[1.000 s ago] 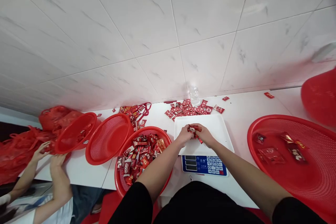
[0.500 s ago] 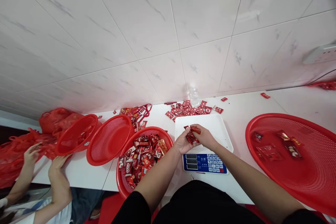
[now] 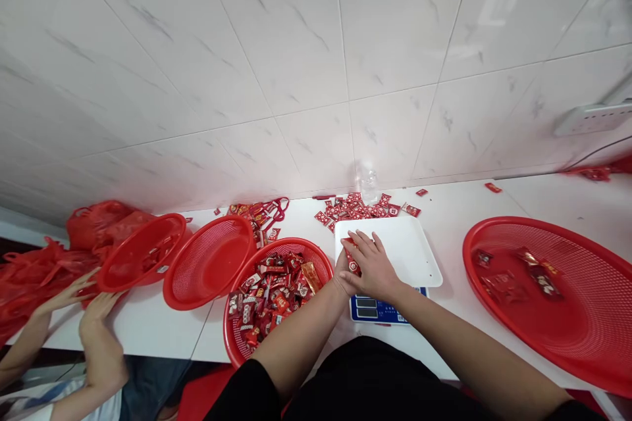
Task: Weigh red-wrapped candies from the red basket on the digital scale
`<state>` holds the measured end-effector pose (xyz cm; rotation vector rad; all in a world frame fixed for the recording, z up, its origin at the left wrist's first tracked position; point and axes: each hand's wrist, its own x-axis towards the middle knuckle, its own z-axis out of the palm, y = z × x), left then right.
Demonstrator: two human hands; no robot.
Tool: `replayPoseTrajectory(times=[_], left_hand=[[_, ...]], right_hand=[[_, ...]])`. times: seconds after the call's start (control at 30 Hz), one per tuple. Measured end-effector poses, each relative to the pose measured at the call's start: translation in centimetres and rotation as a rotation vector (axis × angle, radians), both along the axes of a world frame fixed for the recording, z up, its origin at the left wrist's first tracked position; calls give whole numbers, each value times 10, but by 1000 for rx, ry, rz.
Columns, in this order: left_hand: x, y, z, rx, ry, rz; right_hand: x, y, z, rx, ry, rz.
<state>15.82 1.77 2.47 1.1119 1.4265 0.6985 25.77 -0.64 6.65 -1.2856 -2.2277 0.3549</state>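
Note:
Red wrapped candies (image 3: 353, 261) show between my two hands, above the left part of the white scale tray (image 3: 409, 253). My left hand (image 3: 344, 271) is cupped around them from below, its fingers mostly covered. Over the candies lies my right hand (image 3: 375, 268), palm down, with its fingers spread. Beneath my right wrist is the blue keypad panel (image 3: 367, 308) of the scale, partly hidden. To the left stands a red basket (image 3: 228, 325) full of mixed wrapped candies.
Small red packets (image 3: 355, 208) and a clear bottle (image 3: 368, 185) are by the wall. A large red basket (image 3: 582, 322) stands right. Two more red baskets (image 3: 210, 263) stand left, near another person's hands (image 3: 101, 306) and red bags (image 3: 99, 227). A white socket strip (image 3: 592, 120) is at right.
My right hand has gone from pinching candies to lying spread over them and my left hand. The view has shifted slightly. The other person's hands have moved a little.

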Motion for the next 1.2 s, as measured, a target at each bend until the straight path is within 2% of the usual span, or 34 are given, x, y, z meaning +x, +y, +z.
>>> replayPoseTrajectory(times=[0.07,0.27,0.37,0.47,0.63,0.8,0.9,0.97,1.1,1.2], left_hand=[[-8,-3,2,-33,-43,22],[-53,-29,14,-255,-732,102],[-74,-44,18,-325,-917,193],[-93,-57,18,-359,-937,228],[-124,-75,17,-293,-907,315],[-153,-76,16,-233,-922,398],[-174,-68,22,-196,-934,424],[-193,-60,29,-156,-989,497],[-245,-39,42,-13,-1120,758],[-290,-20,44,91,-1088,947]], right_hand=[[-9,-7,3,37,-34,13],[-35,-22,0,56,-48,-77],[-48,-28,-6,-4,-26,-28],[-60,-36,-10,-29,1,71],[-76,-51,-11,-25,64,217],[-85,-57,-7,-18,116,266],[-82,-59,-4,-42,157,242],[-75,-61,-6,-93,176,199],[-53,-71,-22,-224,222,90],[-35,-82,-41,-335,269,1]])
